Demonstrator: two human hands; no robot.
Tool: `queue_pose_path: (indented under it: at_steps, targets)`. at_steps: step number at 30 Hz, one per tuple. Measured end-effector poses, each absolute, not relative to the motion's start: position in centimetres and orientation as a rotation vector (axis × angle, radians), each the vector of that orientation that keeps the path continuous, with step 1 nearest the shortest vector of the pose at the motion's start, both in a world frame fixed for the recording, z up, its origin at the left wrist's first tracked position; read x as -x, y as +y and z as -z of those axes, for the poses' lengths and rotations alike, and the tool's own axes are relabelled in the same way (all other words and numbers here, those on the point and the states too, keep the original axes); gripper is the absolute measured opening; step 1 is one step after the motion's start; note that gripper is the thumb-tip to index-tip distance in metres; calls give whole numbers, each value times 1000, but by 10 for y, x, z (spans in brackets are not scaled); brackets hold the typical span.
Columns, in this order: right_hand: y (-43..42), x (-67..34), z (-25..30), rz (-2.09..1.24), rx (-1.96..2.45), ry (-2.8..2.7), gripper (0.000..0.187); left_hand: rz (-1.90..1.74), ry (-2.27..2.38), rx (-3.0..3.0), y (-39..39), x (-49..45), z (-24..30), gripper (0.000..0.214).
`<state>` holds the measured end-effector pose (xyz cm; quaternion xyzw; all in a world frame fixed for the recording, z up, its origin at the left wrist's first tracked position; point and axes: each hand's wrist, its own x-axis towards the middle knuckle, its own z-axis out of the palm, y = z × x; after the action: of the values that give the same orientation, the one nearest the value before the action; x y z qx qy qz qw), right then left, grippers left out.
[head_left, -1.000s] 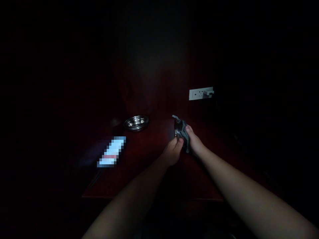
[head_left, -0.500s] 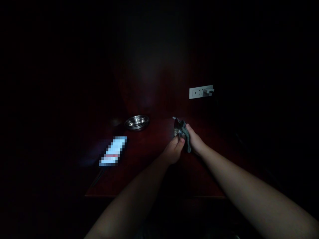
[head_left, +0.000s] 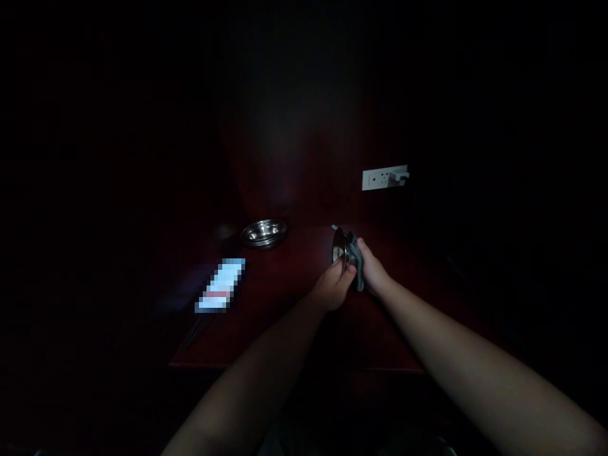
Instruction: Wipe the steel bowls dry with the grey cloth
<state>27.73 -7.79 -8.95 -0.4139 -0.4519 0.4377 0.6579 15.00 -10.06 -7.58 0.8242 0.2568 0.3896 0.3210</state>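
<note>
The scene is very dark. My left hand (head_left: 334,286) pinches the lower edge of a small shiny metal dish (head_left: 339,248) held on its side above a dark red table (head_left: 285,304). Pressed against the dish's right side is a grey patterned cloth (head_left: 357,266), with my right hand (head_left: 371,271) closed round it. Both forearms reach in from the bottom of the view.
A second steel dish (head_left: 264,232) rests on the table to the left. Nearer me at left lies a lit, blurred phone screen (head_left: 220,286). A white wall socket with a plug in it (head_left: 386,177) sits on the dark wall behind. The table's near edge runs below my wrists.
The dish has tilted a little more upright in my hands and the cloth has bunched tighter against it. My view has shifted slightly.
</note>
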Motion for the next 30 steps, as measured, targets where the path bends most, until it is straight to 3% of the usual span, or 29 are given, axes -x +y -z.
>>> queue_pose_path:
  at_steps: [30]
  targets:
    - [-71,-281,94,-959,885,-1025,46,-1114,554,-1996,-84,-154,84,57]
